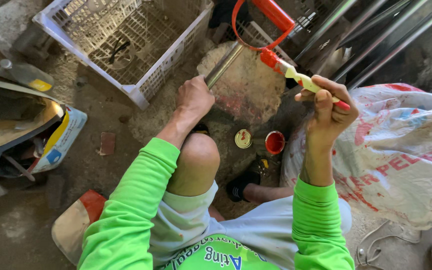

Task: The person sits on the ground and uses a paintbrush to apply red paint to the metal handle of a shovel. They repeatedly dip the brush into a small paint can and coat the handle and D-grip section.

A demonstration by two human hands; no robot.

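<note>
Beside your right arm lies a big white woven plastic sack with red print (pixel 401 150). Ahead on the left stands a white lattice plastic crate (pixel 126 40), holding a dark tool on a round plate. Your left hand (pixel 194 96) is closed tight around a bare steel pipe (pixel 224 65) whose far end is painted red. Your right hand (pixel 328 107) pinches a cream-handled paintbrush (pixel 296 75), its bristles red, touching the pipe. Near your foot sit a small open tin of red paint (pixel 275 142) and, just beside it, its round lid (pixel 243 138).
</note>
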